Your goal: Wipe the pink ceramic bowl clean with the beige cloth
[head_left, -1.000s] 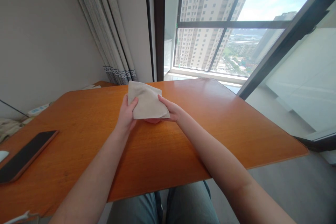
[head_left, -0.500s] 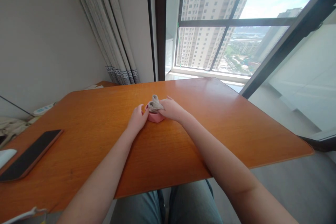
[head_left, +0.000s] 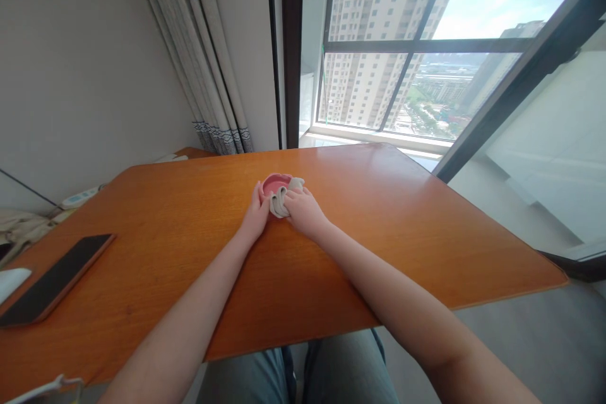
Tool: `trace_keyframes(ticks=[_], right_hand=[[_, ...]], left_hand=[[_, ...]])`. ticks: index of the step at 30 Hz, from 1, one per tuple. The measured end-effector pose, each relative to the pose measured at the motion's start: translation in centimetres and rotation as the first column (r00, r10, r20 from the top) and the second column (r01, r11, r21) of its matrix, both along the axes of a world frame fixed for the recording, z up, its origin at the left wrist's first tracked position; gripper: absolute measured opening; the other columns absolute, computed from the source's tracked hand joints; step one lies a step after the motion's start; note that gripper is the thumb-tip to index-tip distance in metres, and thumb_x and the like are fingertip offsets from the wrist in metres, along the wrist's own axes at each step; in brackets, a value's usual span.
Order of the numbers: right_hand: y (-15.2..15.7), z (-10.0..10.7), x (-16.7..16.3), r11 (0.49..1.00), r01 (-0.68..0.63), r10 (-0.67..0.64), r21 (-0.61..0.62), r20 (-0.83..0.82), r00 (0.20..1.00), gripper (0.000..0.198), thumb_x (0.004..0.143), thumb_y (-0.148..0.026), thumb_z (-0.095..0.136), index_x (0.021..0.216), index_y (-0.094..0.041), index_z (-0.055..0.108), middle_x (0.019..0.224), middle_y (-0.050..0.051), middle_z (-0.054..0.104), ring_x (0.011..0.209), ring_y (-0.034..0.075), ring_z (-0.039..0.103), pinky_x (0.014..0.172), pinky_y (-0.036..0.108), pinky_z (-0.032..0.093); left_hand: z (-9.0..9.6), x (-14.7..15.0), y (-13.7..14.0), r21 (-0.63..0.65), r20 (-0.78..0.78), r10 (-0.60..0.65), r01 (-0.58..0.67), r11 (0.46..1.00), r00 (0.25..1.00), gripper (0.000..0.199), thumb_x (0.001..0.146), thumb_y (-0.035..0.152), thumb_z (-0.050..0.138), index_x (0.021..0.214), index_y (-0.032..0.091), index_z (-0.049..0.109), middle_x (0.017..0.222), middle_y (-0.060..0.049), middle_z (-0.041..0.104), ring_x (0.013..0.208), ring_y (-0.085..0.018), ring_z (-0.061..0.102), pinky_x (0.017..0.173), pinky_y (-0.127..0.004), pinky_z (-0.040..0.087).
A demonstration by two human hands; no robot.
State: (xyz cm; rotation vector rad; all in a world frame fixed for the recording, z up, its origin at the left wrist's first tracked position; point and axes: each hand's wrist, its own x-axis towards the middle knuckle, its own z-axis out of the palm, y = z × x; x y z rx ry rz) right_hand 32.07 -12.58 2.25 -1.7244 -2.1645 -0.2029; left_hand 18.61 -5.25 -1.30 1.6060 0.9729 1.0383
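A small pink dish (head_left: 274, 182) with a raised rim sits on the wooden table, a little beyond the table's middle. My left hand (head_left: 257, 211) grips the dish at its left side, fingers round the rim. In my right hand (head_left: 303, 209) a bunched light grey cloth (head_left: 278, 203) is pinched, pressed against the near right part of the dish. The cloth and my right fingers hide that part of the rim.
The brown wooden table (head_left: 180, 240) reaches toward a large window (head_left: 369, 88). A long dark pad (head_left: 57, 278) lies at the left, beside a white object (head_left: 13, 283). A grey curtain (head_left: 199, 63) hangs behind the table.
My right hand has moved the cloth from the far side of the dish to its near side. More of the dish's inside now shows. My left hand still holds the dish.
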Motion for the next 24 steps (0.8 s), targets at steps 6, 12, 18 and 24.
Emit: trace_keyframes(ticks=[6,12,18,24], right_hand=[[0.7,-1.3,0.1,0.991,-0.095,0.094,0.091,0.019,0.995,0.013,0.086,-0.021,0.054,0.094,-0.015,0.062,0.097,0.009,0.063,0.097,0.022,0.051,0.095,0.039,0.036],[1.9,-2.3,2.9,0.960,-0.272,0.263,0.061,0.131,0.956,0.021,0.092,-0.021,0.047,0.100,-0.014,0.066,0.097,0.009,0.063,0.099,0.019,0.051,0.086,0.030,0.041],[2.0,-3.2,2.4,0.968,-0.210,0.187,0.138,0.163,0.969,0.022,0.093,-0.020,0.046,0.092,-0.016,0.067,0.090,0.008,0.062,0.094,0.020,0.052,0.084,0.033,0.042],[2.0,-3.6,2.0,0.946,-0.102,0.091,0.308,0.049,0.995,0.024,0.094,-0.019,0.042,0.092,-0.016,0.066,0.086,0.009,0.059,0.087,0.020,0.051,0.081,0.033,0.044]], left_hand=[[-0.8,0.6,-0.2,-0.151,0.196,0.102,-0.073,0.986,0.975,0.055,0.085,0.042,0.046,0.137,0.029,0.033,0.134,-0.006,0.051,0.115,-0.022,0.056,0.094,-0.039,0.049],[0.1,-1.1,1.0,0.065,-0.031,0.043,-0.041,0.997,0.999,0.061,0.084,0.041,0.051,0.140,0.021,0.036,0.139,-0.011,0.047,0.119,-0.027,0.053,0.103,-0.043,0.042],[0.5,-1.3,1.1,0.132,-0.085,0.058,-0.047,0.990,0.995,0.060,0.084,0.042,0.052,0.139,0.023,0.036,0.140,-0.010,0.046,0.123,-0.027,0.050,0.103,-0.042,0.042],[0.2,0.7,-0.2,0.226,0.083,0.082,-0.099,0.969,0.993,0.083,0.080,0.036,0.059,0.147,0.022,0.012,0.153,-0.012,0.025,0.139,-0.022,0.029,0.115,-0.039,0.023]])
